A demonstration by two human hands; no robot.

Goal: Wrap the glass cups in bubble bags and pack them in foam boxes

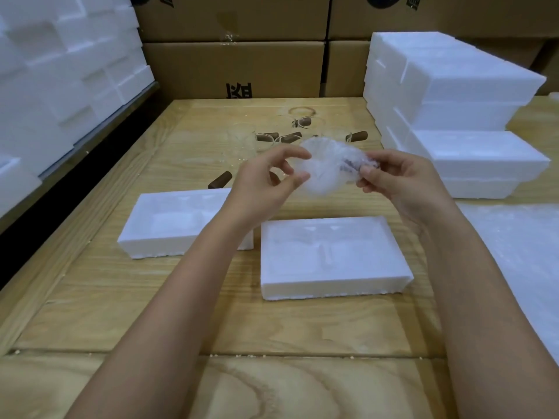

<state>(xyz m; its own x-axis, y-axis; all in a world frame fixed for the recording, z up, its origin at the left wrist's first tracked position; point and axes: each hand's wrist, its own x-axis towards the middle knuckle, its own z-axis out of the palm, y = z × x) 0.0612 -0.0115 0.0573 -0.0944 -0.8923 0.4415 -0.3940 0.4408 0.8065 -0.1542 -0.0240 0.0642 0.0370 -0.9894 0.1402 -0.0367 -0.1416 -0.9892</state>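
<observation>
Head view, left grip: my left grip (266,173), mid-frame, has its fingers curled and pinches the left edge of the bubble bag (326,173).
Right grip: my right grip (390,179) pinches the bag's right end, where something brown shows through.
Bubble bag: held in the air between both grips, above the tabletop (136,313).
Foam boxes: the left foam box (169,225) and right foam box (332,258) lie open just below my hands.
Glass cups: bare glass cups (242,140) with brown handles sit behind the bag.
Foam stack: the foam stack (453,101) is at the upper right.
Cartons: cardboard cartons (233,68) line the top.
</observation>
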